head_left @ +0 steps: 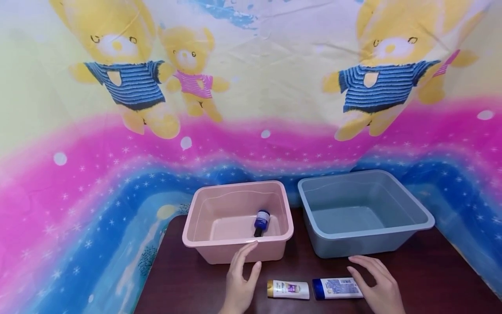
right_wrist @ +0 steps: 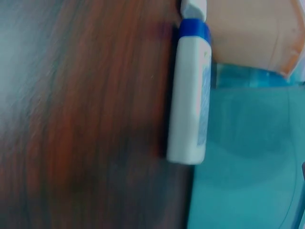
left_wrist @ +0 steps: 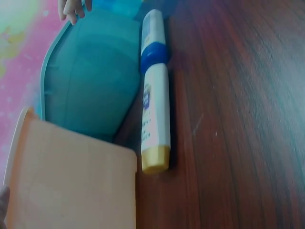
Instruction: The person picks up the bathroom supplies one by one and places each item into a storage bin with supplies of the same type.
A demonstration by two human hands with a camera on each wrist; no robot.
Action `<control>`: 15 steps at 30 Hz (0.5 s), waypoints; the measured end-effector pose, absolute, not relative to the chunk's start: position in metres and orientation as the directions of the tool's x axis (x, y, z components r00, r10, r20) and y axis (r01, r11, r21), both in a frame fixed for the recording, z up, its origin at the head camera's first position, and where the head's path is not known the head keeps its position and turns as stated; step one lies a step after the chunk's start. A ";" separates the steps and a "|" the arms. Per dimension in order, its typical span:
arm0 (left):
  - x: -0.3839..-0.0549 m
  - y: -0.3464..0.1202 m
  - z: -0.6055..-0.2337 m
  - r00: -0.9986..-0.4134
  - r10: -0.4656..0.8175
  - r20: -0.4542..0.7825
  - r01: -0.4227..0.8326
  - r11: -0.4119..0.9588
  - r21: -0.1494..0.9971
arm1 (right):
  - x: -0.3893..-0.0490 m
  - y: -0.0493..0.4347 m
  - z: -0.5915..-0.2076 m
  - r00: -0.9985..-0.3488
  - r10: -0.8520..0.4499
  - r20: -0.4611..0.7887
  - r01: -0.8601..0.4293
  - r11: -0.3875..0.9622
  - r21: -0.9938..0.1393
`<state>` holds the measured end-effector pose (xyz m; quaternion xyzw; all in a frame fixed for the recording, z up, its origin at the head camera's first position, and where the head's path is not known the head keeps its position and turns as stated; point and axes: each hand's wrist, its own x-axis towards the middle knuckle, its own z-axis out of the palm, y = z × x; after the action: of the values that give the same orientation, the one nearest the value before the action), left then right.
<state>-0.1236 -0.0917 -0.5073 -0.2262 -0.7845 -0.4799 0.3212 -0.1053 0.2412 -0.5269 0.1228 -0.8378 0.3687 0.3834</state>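
Observation:
Two bottles lie on their sides on the table in front of the basins. The smaller white one with a gold cap [head_left: 288, 289] is between my hands, its cap toward the left. Just right of it is a white bottle with a blue cap [head_left: 338, 288], its far end overlapped by my right hand [head_left: 378, 285] in the head view. My left hand [head_left: 240, 279] is held before the pink basin [head_left: 238, 251], fingers extended, thumb apart, holding nothing. The right hand also has its fingers loosely extended and grips nothing. Inside the pink basin a dark blue bottle [head_left: 262, 220] leans with its black cap down.
A blue-grey basin [head_left: 362, 244] stands to the right of the pink one, with a narrow gap between them. Both are on a dark reddish wooden table [head_left: 172, 279]. Behind hangs a colourful cloth [head_left: 270, 100] printed with bears, draping down around the table's sides.

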 end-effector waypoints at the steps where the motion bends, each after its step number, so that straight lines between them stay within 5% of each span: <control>1: -0.124 -0.089 -0.508 -0.692 0.057 0.720 0.665 0.437 0.606 | -0.104 0.244 -0.528 -0.696 0.093 0.712 -0.454 0.710 -0.537; 6: -0.123 -0.075 -0.506 -0.699 0.090 0.710 0.672 0.425 0.607 | -0.101 0.254 -0.532 -0.760 0.157 0.630 -0.338 0.734 -0.589; 15: -0.117 -0.051 -0.503 -0.785 0.094 0.612 0.584 0.439 0.683 | -0.097 0.265 -0.535 -0.738 0.241 0.630 -0.280 0.740 -0.612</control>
<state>-0.1175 -0.0513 -0.5027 -0.2093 -0.8099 -0.4867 0.2519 -0.0973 0.2649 -0.5355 0.0115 -0.8597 0.3607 0.3614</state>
